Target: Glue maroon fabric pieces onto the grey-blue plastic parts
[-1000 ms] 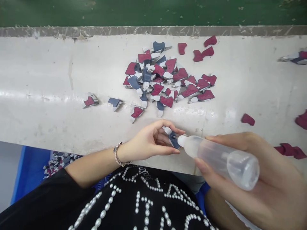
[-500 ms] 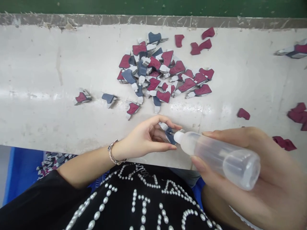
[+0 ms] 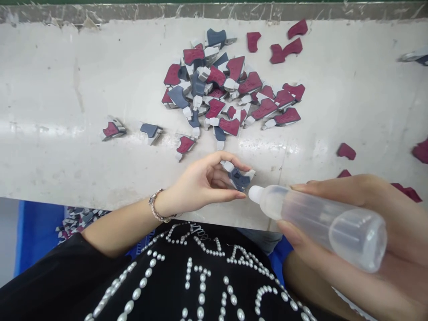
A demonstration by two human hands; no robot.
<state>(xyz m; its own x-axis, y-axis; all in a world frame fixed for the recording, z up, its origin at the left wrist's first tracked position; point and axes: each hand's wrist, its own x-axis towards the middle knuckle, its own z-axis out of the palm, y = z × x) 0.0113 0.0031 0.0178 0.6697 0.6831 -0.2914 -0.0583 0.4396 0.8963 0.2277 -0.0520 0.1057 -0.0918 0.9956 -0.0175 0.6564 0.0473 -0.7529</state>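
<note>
Between the thumb and fingers of my left hand (image 3: 203, 180) is a small blue-grey and white plastic part (image 3: 239, 178), its dark blue face turned up. My right hand (image 3: 364, 218) is wrapped round a clear squeeze bottle (image 3: 314, 218) with a white nozzle, lying nearly level and pointing left. A little liquid seems to show inside. The nozzle tip sits just right of the part, slightly apart from it. Beyond my hands lies a pile of similar parts (image 3: 214, 107), some with maroon faces, others blue-grey.
Three single parts, one of them blue-grey (image 3: 150, 130), lie left of the pile on the white table (image 3: 40, 89). Loose maroon pieces (image 3: 346, 151) are scattered to the right and at the back. A blue bin (image 3: 36, 232) with many parts stands below the table's near left edge.
The bottle in my right hand has drawn back to the right, its nozzle leaving the blue-grey part. The view has tipped down a little. My left hand keeps its hold.
</note>
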